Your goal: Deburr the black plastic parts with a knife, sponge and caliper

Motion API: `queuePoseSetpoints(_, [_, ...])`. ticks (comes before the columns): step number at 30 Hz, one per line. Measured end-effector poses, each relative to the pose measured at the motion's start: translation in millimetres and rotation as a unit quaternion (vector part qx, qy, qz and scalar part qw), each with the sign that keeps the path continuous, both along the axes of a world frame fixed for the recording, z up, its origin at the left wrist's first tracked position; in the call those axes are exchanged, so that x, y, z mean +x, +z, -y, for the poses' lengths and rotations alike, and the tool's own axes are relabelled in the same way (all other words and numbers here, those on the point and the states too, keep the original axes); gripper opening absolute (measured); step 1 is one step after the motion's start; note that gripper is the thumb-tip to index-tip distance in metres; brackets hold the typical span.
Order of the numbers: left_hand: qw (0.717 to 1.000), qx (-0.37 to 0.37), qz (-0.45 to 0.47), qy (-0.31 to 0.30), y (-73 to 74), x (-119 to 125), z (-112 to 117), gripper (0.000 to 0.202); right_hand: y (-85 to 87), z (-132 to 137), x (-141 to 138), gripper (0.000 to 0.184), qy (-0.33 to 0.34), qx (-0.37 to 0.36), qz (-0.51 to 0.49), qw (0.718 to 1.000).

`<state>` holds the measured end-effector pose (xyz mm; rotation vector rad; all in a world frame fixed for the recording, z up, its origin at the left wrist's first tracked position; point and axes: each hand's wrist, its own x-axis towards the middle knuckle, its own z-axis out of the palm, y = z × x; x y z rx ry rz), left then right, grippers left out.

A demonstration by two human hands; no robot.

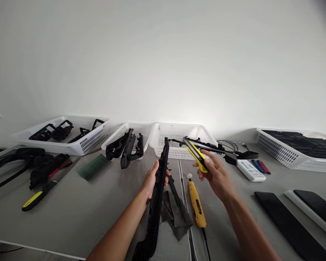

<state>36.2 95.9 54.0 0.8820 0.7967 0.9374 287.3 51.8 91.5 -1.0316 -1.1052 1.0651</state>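
Note:
My left hand [153,178] is wrapped round a long black plastic trim piece [158,195], which stands tilted, its thin end pointing away from me. In my right hand [214,172] is a yellow and black utility knife [195,154], its tip aimed up and to the left, apart from the trim piece. Whether its blade is out I cannot tell. Below and between the hands lie grey sanding sheets [176,215] with a slim black part [175,190] on them. A yellow rotary tool [197,204] with a cord rests under my right hand.
White baskets [93,143] with black parts line the wall, one [277,156] at far right. A yellow-black handled file [39,195] and a green sheet [91,167] lie left. A white box [250,170], coloured pens [263,166] and flat black panels [288,221] are right.

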Motion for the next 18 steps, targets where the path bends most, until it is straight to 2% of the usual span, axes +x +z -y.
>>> queuePoseSetpoints(3, [1.0,-0.004,-0.003,0.005,-0.8,2,0,0.072,-9.8,3,-9,0.057,0.14,-0.049,-0.034,0.988])
queuePoseSetpoints(6, [1.0,-0.014,-0.019,0.007,-1.4,3,0,0.075,-12.6,9,-12,0.053,0.189,-0.068,-0.034,0.979])
queuePoseSetpoints(8, [1.0,-0.017,-0.024,-0.002,-1.2,2,0,0.076,-15.1,9,-12,0.049,0.156,-0.062,-0.008,0.986])
queuePoseSetpoints(10, [1.0,-0.014,-0.024,-0.008,-0.6,2,1,0.076,-19.3,7,-11,0.059,0.073,-0.065,0.066,0.993])
queuePoseSetpoints(12, [0.999,-0.013,-0.028,-0.012,-0.1,2,2,0.077,-23.9,4,-9,0.069,-0.023,-0.083,0.168,0.982])
queuePoseSetpoints(14, [0.999,-0.017,-0.035,-0.019,0.1,4,4,0.078,-26.9,2,-8,0.073,-0.09,-0.097,0.243,0.961])
queuePoseSetpoints(16, [0.999,-0.017,-0.042,-0.03,0.2,5,6,0.077,-26.9,3,-7,0.074,-0.101,-0.096,0.277,0.951])
queuePoseSetpoints(18, [0.998,-0.01,-0.047,-0.042,-0.1,7,7,0.076,-24.2,4,-7,0.071,-0.063,-0.078,0.279,0.955])
